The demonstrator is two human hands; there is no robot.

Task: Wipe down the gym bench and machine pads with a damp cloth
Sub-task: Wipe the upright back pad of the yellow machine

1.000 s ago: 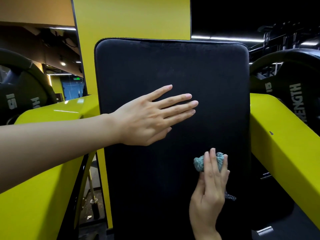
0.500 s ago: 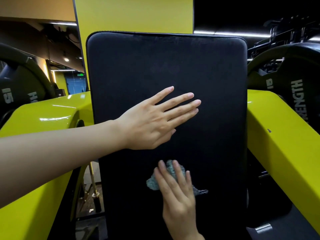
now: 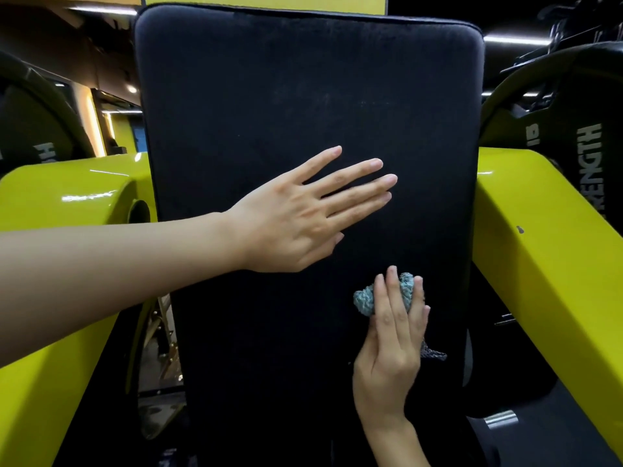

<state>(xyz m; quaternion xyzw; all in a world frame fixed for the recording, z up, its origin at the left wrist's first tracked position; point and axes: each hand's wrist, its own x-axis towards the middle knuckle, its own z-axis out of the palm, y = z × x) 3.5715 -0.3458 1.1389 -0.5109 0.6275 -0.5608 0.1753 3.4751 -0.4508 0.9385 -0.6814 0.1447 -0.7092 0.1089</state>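
The left hand (image 3: 296, 214) lies flat on the black pad (image 3: 303, 79), near its middle. Its fingers are straight and spread a little, and it holds nothing. The right hand (image 3: 391, 348) is lower down, toward the pad's right side. Its fingers lie almost straight and close together over a bunched blue cloth (image 3: 365, 299) and press it on the pad. Some cloth pokes out past the fingertips, and a small tail sticks out by the little finger. The two hands are apart, with a strip of bare pad between them.

The pad is tall, with round top corners. There is lots of bare pad above the left hand, up to the top edge. There is more to the left of the right hand. The pad's right edge is near the right hand.

A right beam (image 3: 546, 257), big and yellow, sits just beside that edge. A left beam (image 3: 67, 197) sits on the other side, and the left forearm reaches across it. A black plate (image 3: 573, 106) stands behind the right beam. Another plate (image 3: 30, 123) stands behind the left one.
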